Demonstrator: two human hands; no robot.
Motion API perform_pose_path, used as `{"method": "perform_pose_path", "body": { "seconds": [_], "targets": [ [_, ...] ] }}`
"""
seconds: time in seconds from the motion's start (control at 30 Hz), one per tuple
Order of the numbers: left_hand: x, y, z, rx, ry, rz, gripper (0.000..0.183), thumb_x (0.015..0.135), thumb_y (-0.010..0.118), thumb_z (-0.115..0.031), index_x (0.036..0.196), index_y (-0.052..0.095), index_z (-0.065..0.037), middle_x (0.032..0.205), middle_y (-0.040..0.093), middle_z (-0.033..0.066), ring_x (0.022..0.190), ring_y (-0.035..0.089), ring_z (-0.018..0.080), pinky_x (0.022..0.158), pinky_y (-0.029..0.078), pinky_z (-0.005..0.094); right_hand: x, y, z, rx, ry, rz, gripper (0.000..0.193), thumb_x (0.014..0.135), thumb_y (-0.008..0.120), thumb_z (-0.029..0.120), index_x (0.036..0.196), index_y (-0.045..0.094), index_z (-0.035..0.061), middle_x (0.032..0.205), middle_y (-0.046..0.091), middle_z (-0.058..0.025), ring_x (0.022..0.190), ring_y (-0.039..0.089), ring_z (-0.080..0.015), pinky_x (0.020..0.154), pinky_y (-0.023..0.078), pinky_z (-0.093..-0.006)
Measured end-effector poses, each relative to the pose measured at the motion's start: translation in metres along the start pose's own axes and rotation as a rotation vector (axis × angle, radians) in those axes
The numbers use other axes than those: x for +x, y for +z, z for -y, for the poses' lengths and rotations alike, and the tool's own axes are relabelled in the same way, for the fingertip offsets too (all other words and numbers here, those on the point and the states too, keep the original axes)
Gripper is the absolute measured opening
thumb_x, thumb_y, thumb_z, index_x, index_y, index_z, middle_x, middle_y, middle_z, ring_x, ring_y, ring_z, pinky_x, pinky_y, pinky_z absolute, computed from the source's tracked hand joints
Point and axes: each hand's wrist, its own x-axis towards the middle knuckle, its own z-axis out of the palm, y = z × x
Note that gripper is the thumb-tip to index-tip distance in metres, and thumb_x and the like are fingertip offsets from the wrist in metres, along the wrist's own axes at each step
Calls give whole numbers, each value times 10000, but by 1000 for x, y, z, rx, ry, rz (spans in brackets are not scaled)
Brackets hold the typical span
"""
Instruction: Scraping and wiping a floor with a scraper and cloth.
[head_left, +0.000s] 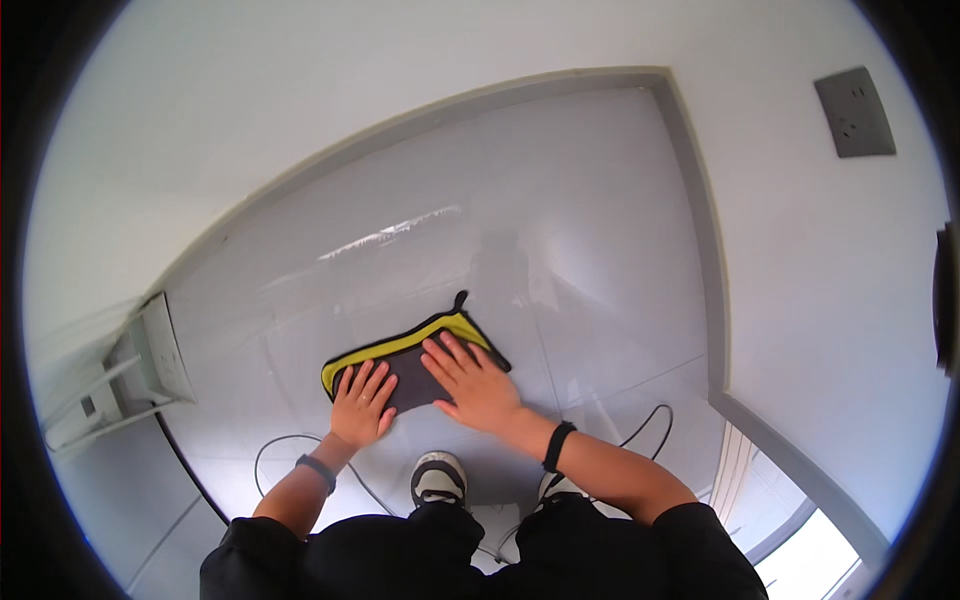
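A: Where is the microfibre cloth [410, 375]?

B: On the glossy tiled floor [600, 250], at about 11 o'clock from the shoes [438, 482]. It looks folded, grey with a yellow-green border, and its black hanging loop [460, 301] points to 1 o'clock.

A: And the grip?

B: Neither hand is clenched. The left hand [363, 405] lies palm-down with fingers spread at the cloth's 8 o'clock, the right hand [472, 388] likewise at its 4 o'clock. Both rest on top; I see no fold pinched.

A: What could go wrong?

B: With only flat pressure holding it, I'd say the cloth could bunch, or its layers slide apart, if the hands push unevenly. On tile that smooth, it might skid under any leaned weight.

A: Anything else?

B: Thin black cord [285, 437] loops out at 9 o'clock from the shoes and again near 3. A shifting foot or wrist could snag it.
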Motion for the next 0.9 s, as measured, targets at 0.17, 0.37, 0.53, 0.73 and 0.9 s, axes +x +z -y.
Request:
{"method": "perform_pose_path", "body": {
  "seconds": [0.17,0.37,0.53,0.73,0.9],
  "targets": [
    [10,-8,3,-56,6,19,638,919,617,-412,1486,563,-126,1624,443,132,1530,348,374,1249,221,590,1,-1,-7,8,2,52,780,950,643,513,1599,420,141,1711,307,-58,1589,235,-288,1252,251,-485],
    [90,-25,-10,-138,214,-11,650,977,601,-415,1564,483,-163,1683,369,63,1575,285,277,1289,179,528,-44,-17,-43,-115,172,105,796,929,674,471,1609,409,154,1713,306,-60,1594,229,-304,1274,208,-529],
    [201,-24,-48,-212,511,-93,643,994,584,-419,1573,470,-165,1699,347,32,1592,244,230,1308,159,488,-103,-38,-81,-318,526,-20,780,992,597,413,1614,335,21,1712,271,-154,1591,188,-401,1271,173,-574],
    [323,-16,-77,-126,1071,-46,616,992,577,-413,1570,489,-219,1705,342,-19,1604,207,199,1326,101,452,-168,-12,-55,-280,806,-58,823,1012,576,443,1623,272,-17,1714,197,-234,1572,195,-461,1274,196,-547],
    [303,19,-117,45,957,15,587,1004,544,-370,1568,490,-217,1708,334,-35,1610,186,186,1328,88,460,-183,-26,-49,-44,941,162,832,1037,531,499,1635,248,-6,1706,175,-278,1564,206,-475,1268,246,-505]
  ]
}}
